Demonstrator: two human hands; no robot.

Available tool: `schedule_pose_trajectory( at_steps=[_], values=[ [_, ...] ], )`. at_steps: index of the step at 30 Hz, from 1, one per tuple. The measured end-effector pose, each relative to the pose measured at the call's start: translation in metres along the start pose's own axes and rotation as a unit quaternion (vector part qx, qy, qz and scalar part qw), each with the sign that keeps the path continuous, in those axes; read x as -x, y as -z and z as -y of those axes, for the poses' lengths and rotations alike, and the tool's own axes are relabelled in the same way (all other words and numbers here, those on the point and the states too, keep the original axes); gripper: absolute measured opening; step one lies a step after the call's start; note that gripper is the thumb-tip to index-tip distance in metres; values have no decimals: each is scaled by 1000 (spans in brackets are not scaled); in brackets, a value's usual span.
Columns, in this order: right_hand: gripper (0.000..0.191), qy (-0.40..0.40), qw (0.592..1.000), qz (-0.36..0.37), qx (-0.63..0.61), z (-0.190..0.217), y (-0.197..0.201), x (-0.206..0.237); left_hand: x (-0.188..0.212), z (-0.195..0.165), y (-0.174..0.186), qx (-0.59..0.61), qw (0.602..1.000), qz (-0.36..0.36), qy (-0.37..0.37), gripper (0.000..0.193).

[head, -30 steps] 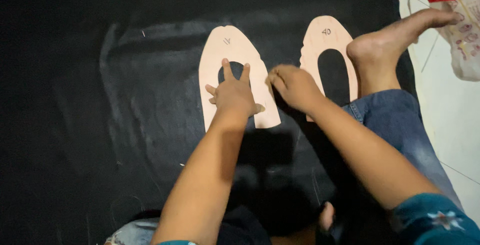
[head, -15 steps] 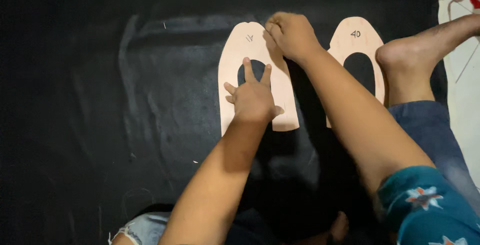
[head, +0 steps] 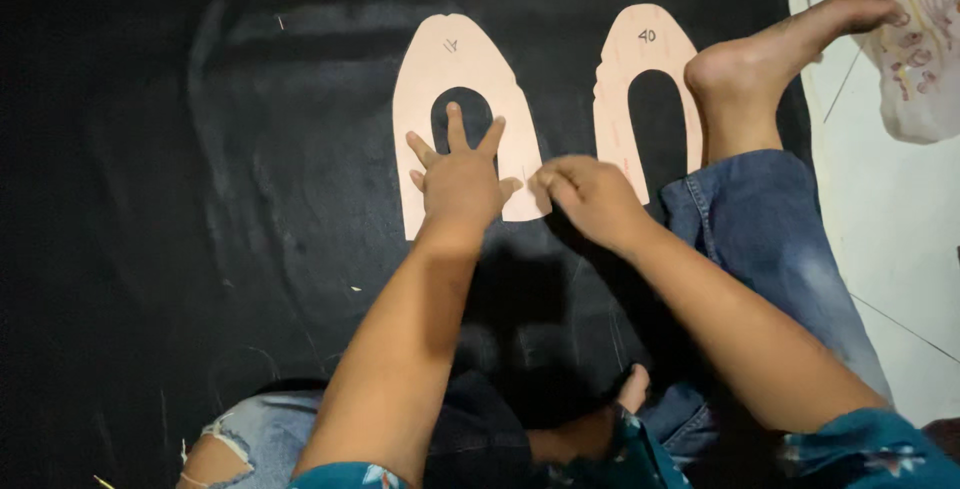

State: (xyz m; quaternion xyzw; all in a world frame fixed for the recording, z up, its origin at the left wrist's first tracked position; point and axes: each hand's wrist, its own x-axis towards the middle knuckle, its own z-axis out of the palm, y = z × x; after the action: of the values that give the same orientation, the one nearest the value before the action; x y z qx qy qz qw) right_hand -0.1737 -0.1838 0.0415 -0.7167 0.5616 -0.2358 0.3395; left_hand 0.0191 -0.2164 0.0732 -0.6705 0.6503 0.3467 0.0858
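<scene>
Two tan card patterns shaped like shoe uppers lie on a black sheet (head: 200, 149). My left hand (head: 460, 181) rests flat on the left pattern (head: 440, 59), fingers spread around its oval cut-out. My right hand (head: 590, 199) sits at that pattern's lower right corner, its fingertips pinched together against the edge. I see nothing showing in the pinch. The right pattern (head: 640, 49) lies untouched beside my bare foot (head: 770, 49).
My leg in blue jeans (head: 760, 239) stretches along the sheet's right side. Beyond the sheet's right edge is white floor (head: 880, 229) with a plastic bag (head: 920, 39) with red handles at the top right. Torn jeans cover my other knee at the bottom left.
My right hand has travelled from the left pattern's top down its right edge to the lower right corner. My left hand stays pressed on the pattern.
</scene>
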Motion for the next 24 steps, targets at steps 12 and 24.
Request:
schedule_pose_trajectory(
  at_steps=[12, 24],
  values=[
    [34, -69, 994, -61, -61, -24, 7, -86, 5, -15, 21, -76, 993, 87, 23, 113],
    [27, 11, 994, 38, 97, -13, 15, -7, 4, -14, 13, -66, 996, 60, 12, 112]
  ],
)
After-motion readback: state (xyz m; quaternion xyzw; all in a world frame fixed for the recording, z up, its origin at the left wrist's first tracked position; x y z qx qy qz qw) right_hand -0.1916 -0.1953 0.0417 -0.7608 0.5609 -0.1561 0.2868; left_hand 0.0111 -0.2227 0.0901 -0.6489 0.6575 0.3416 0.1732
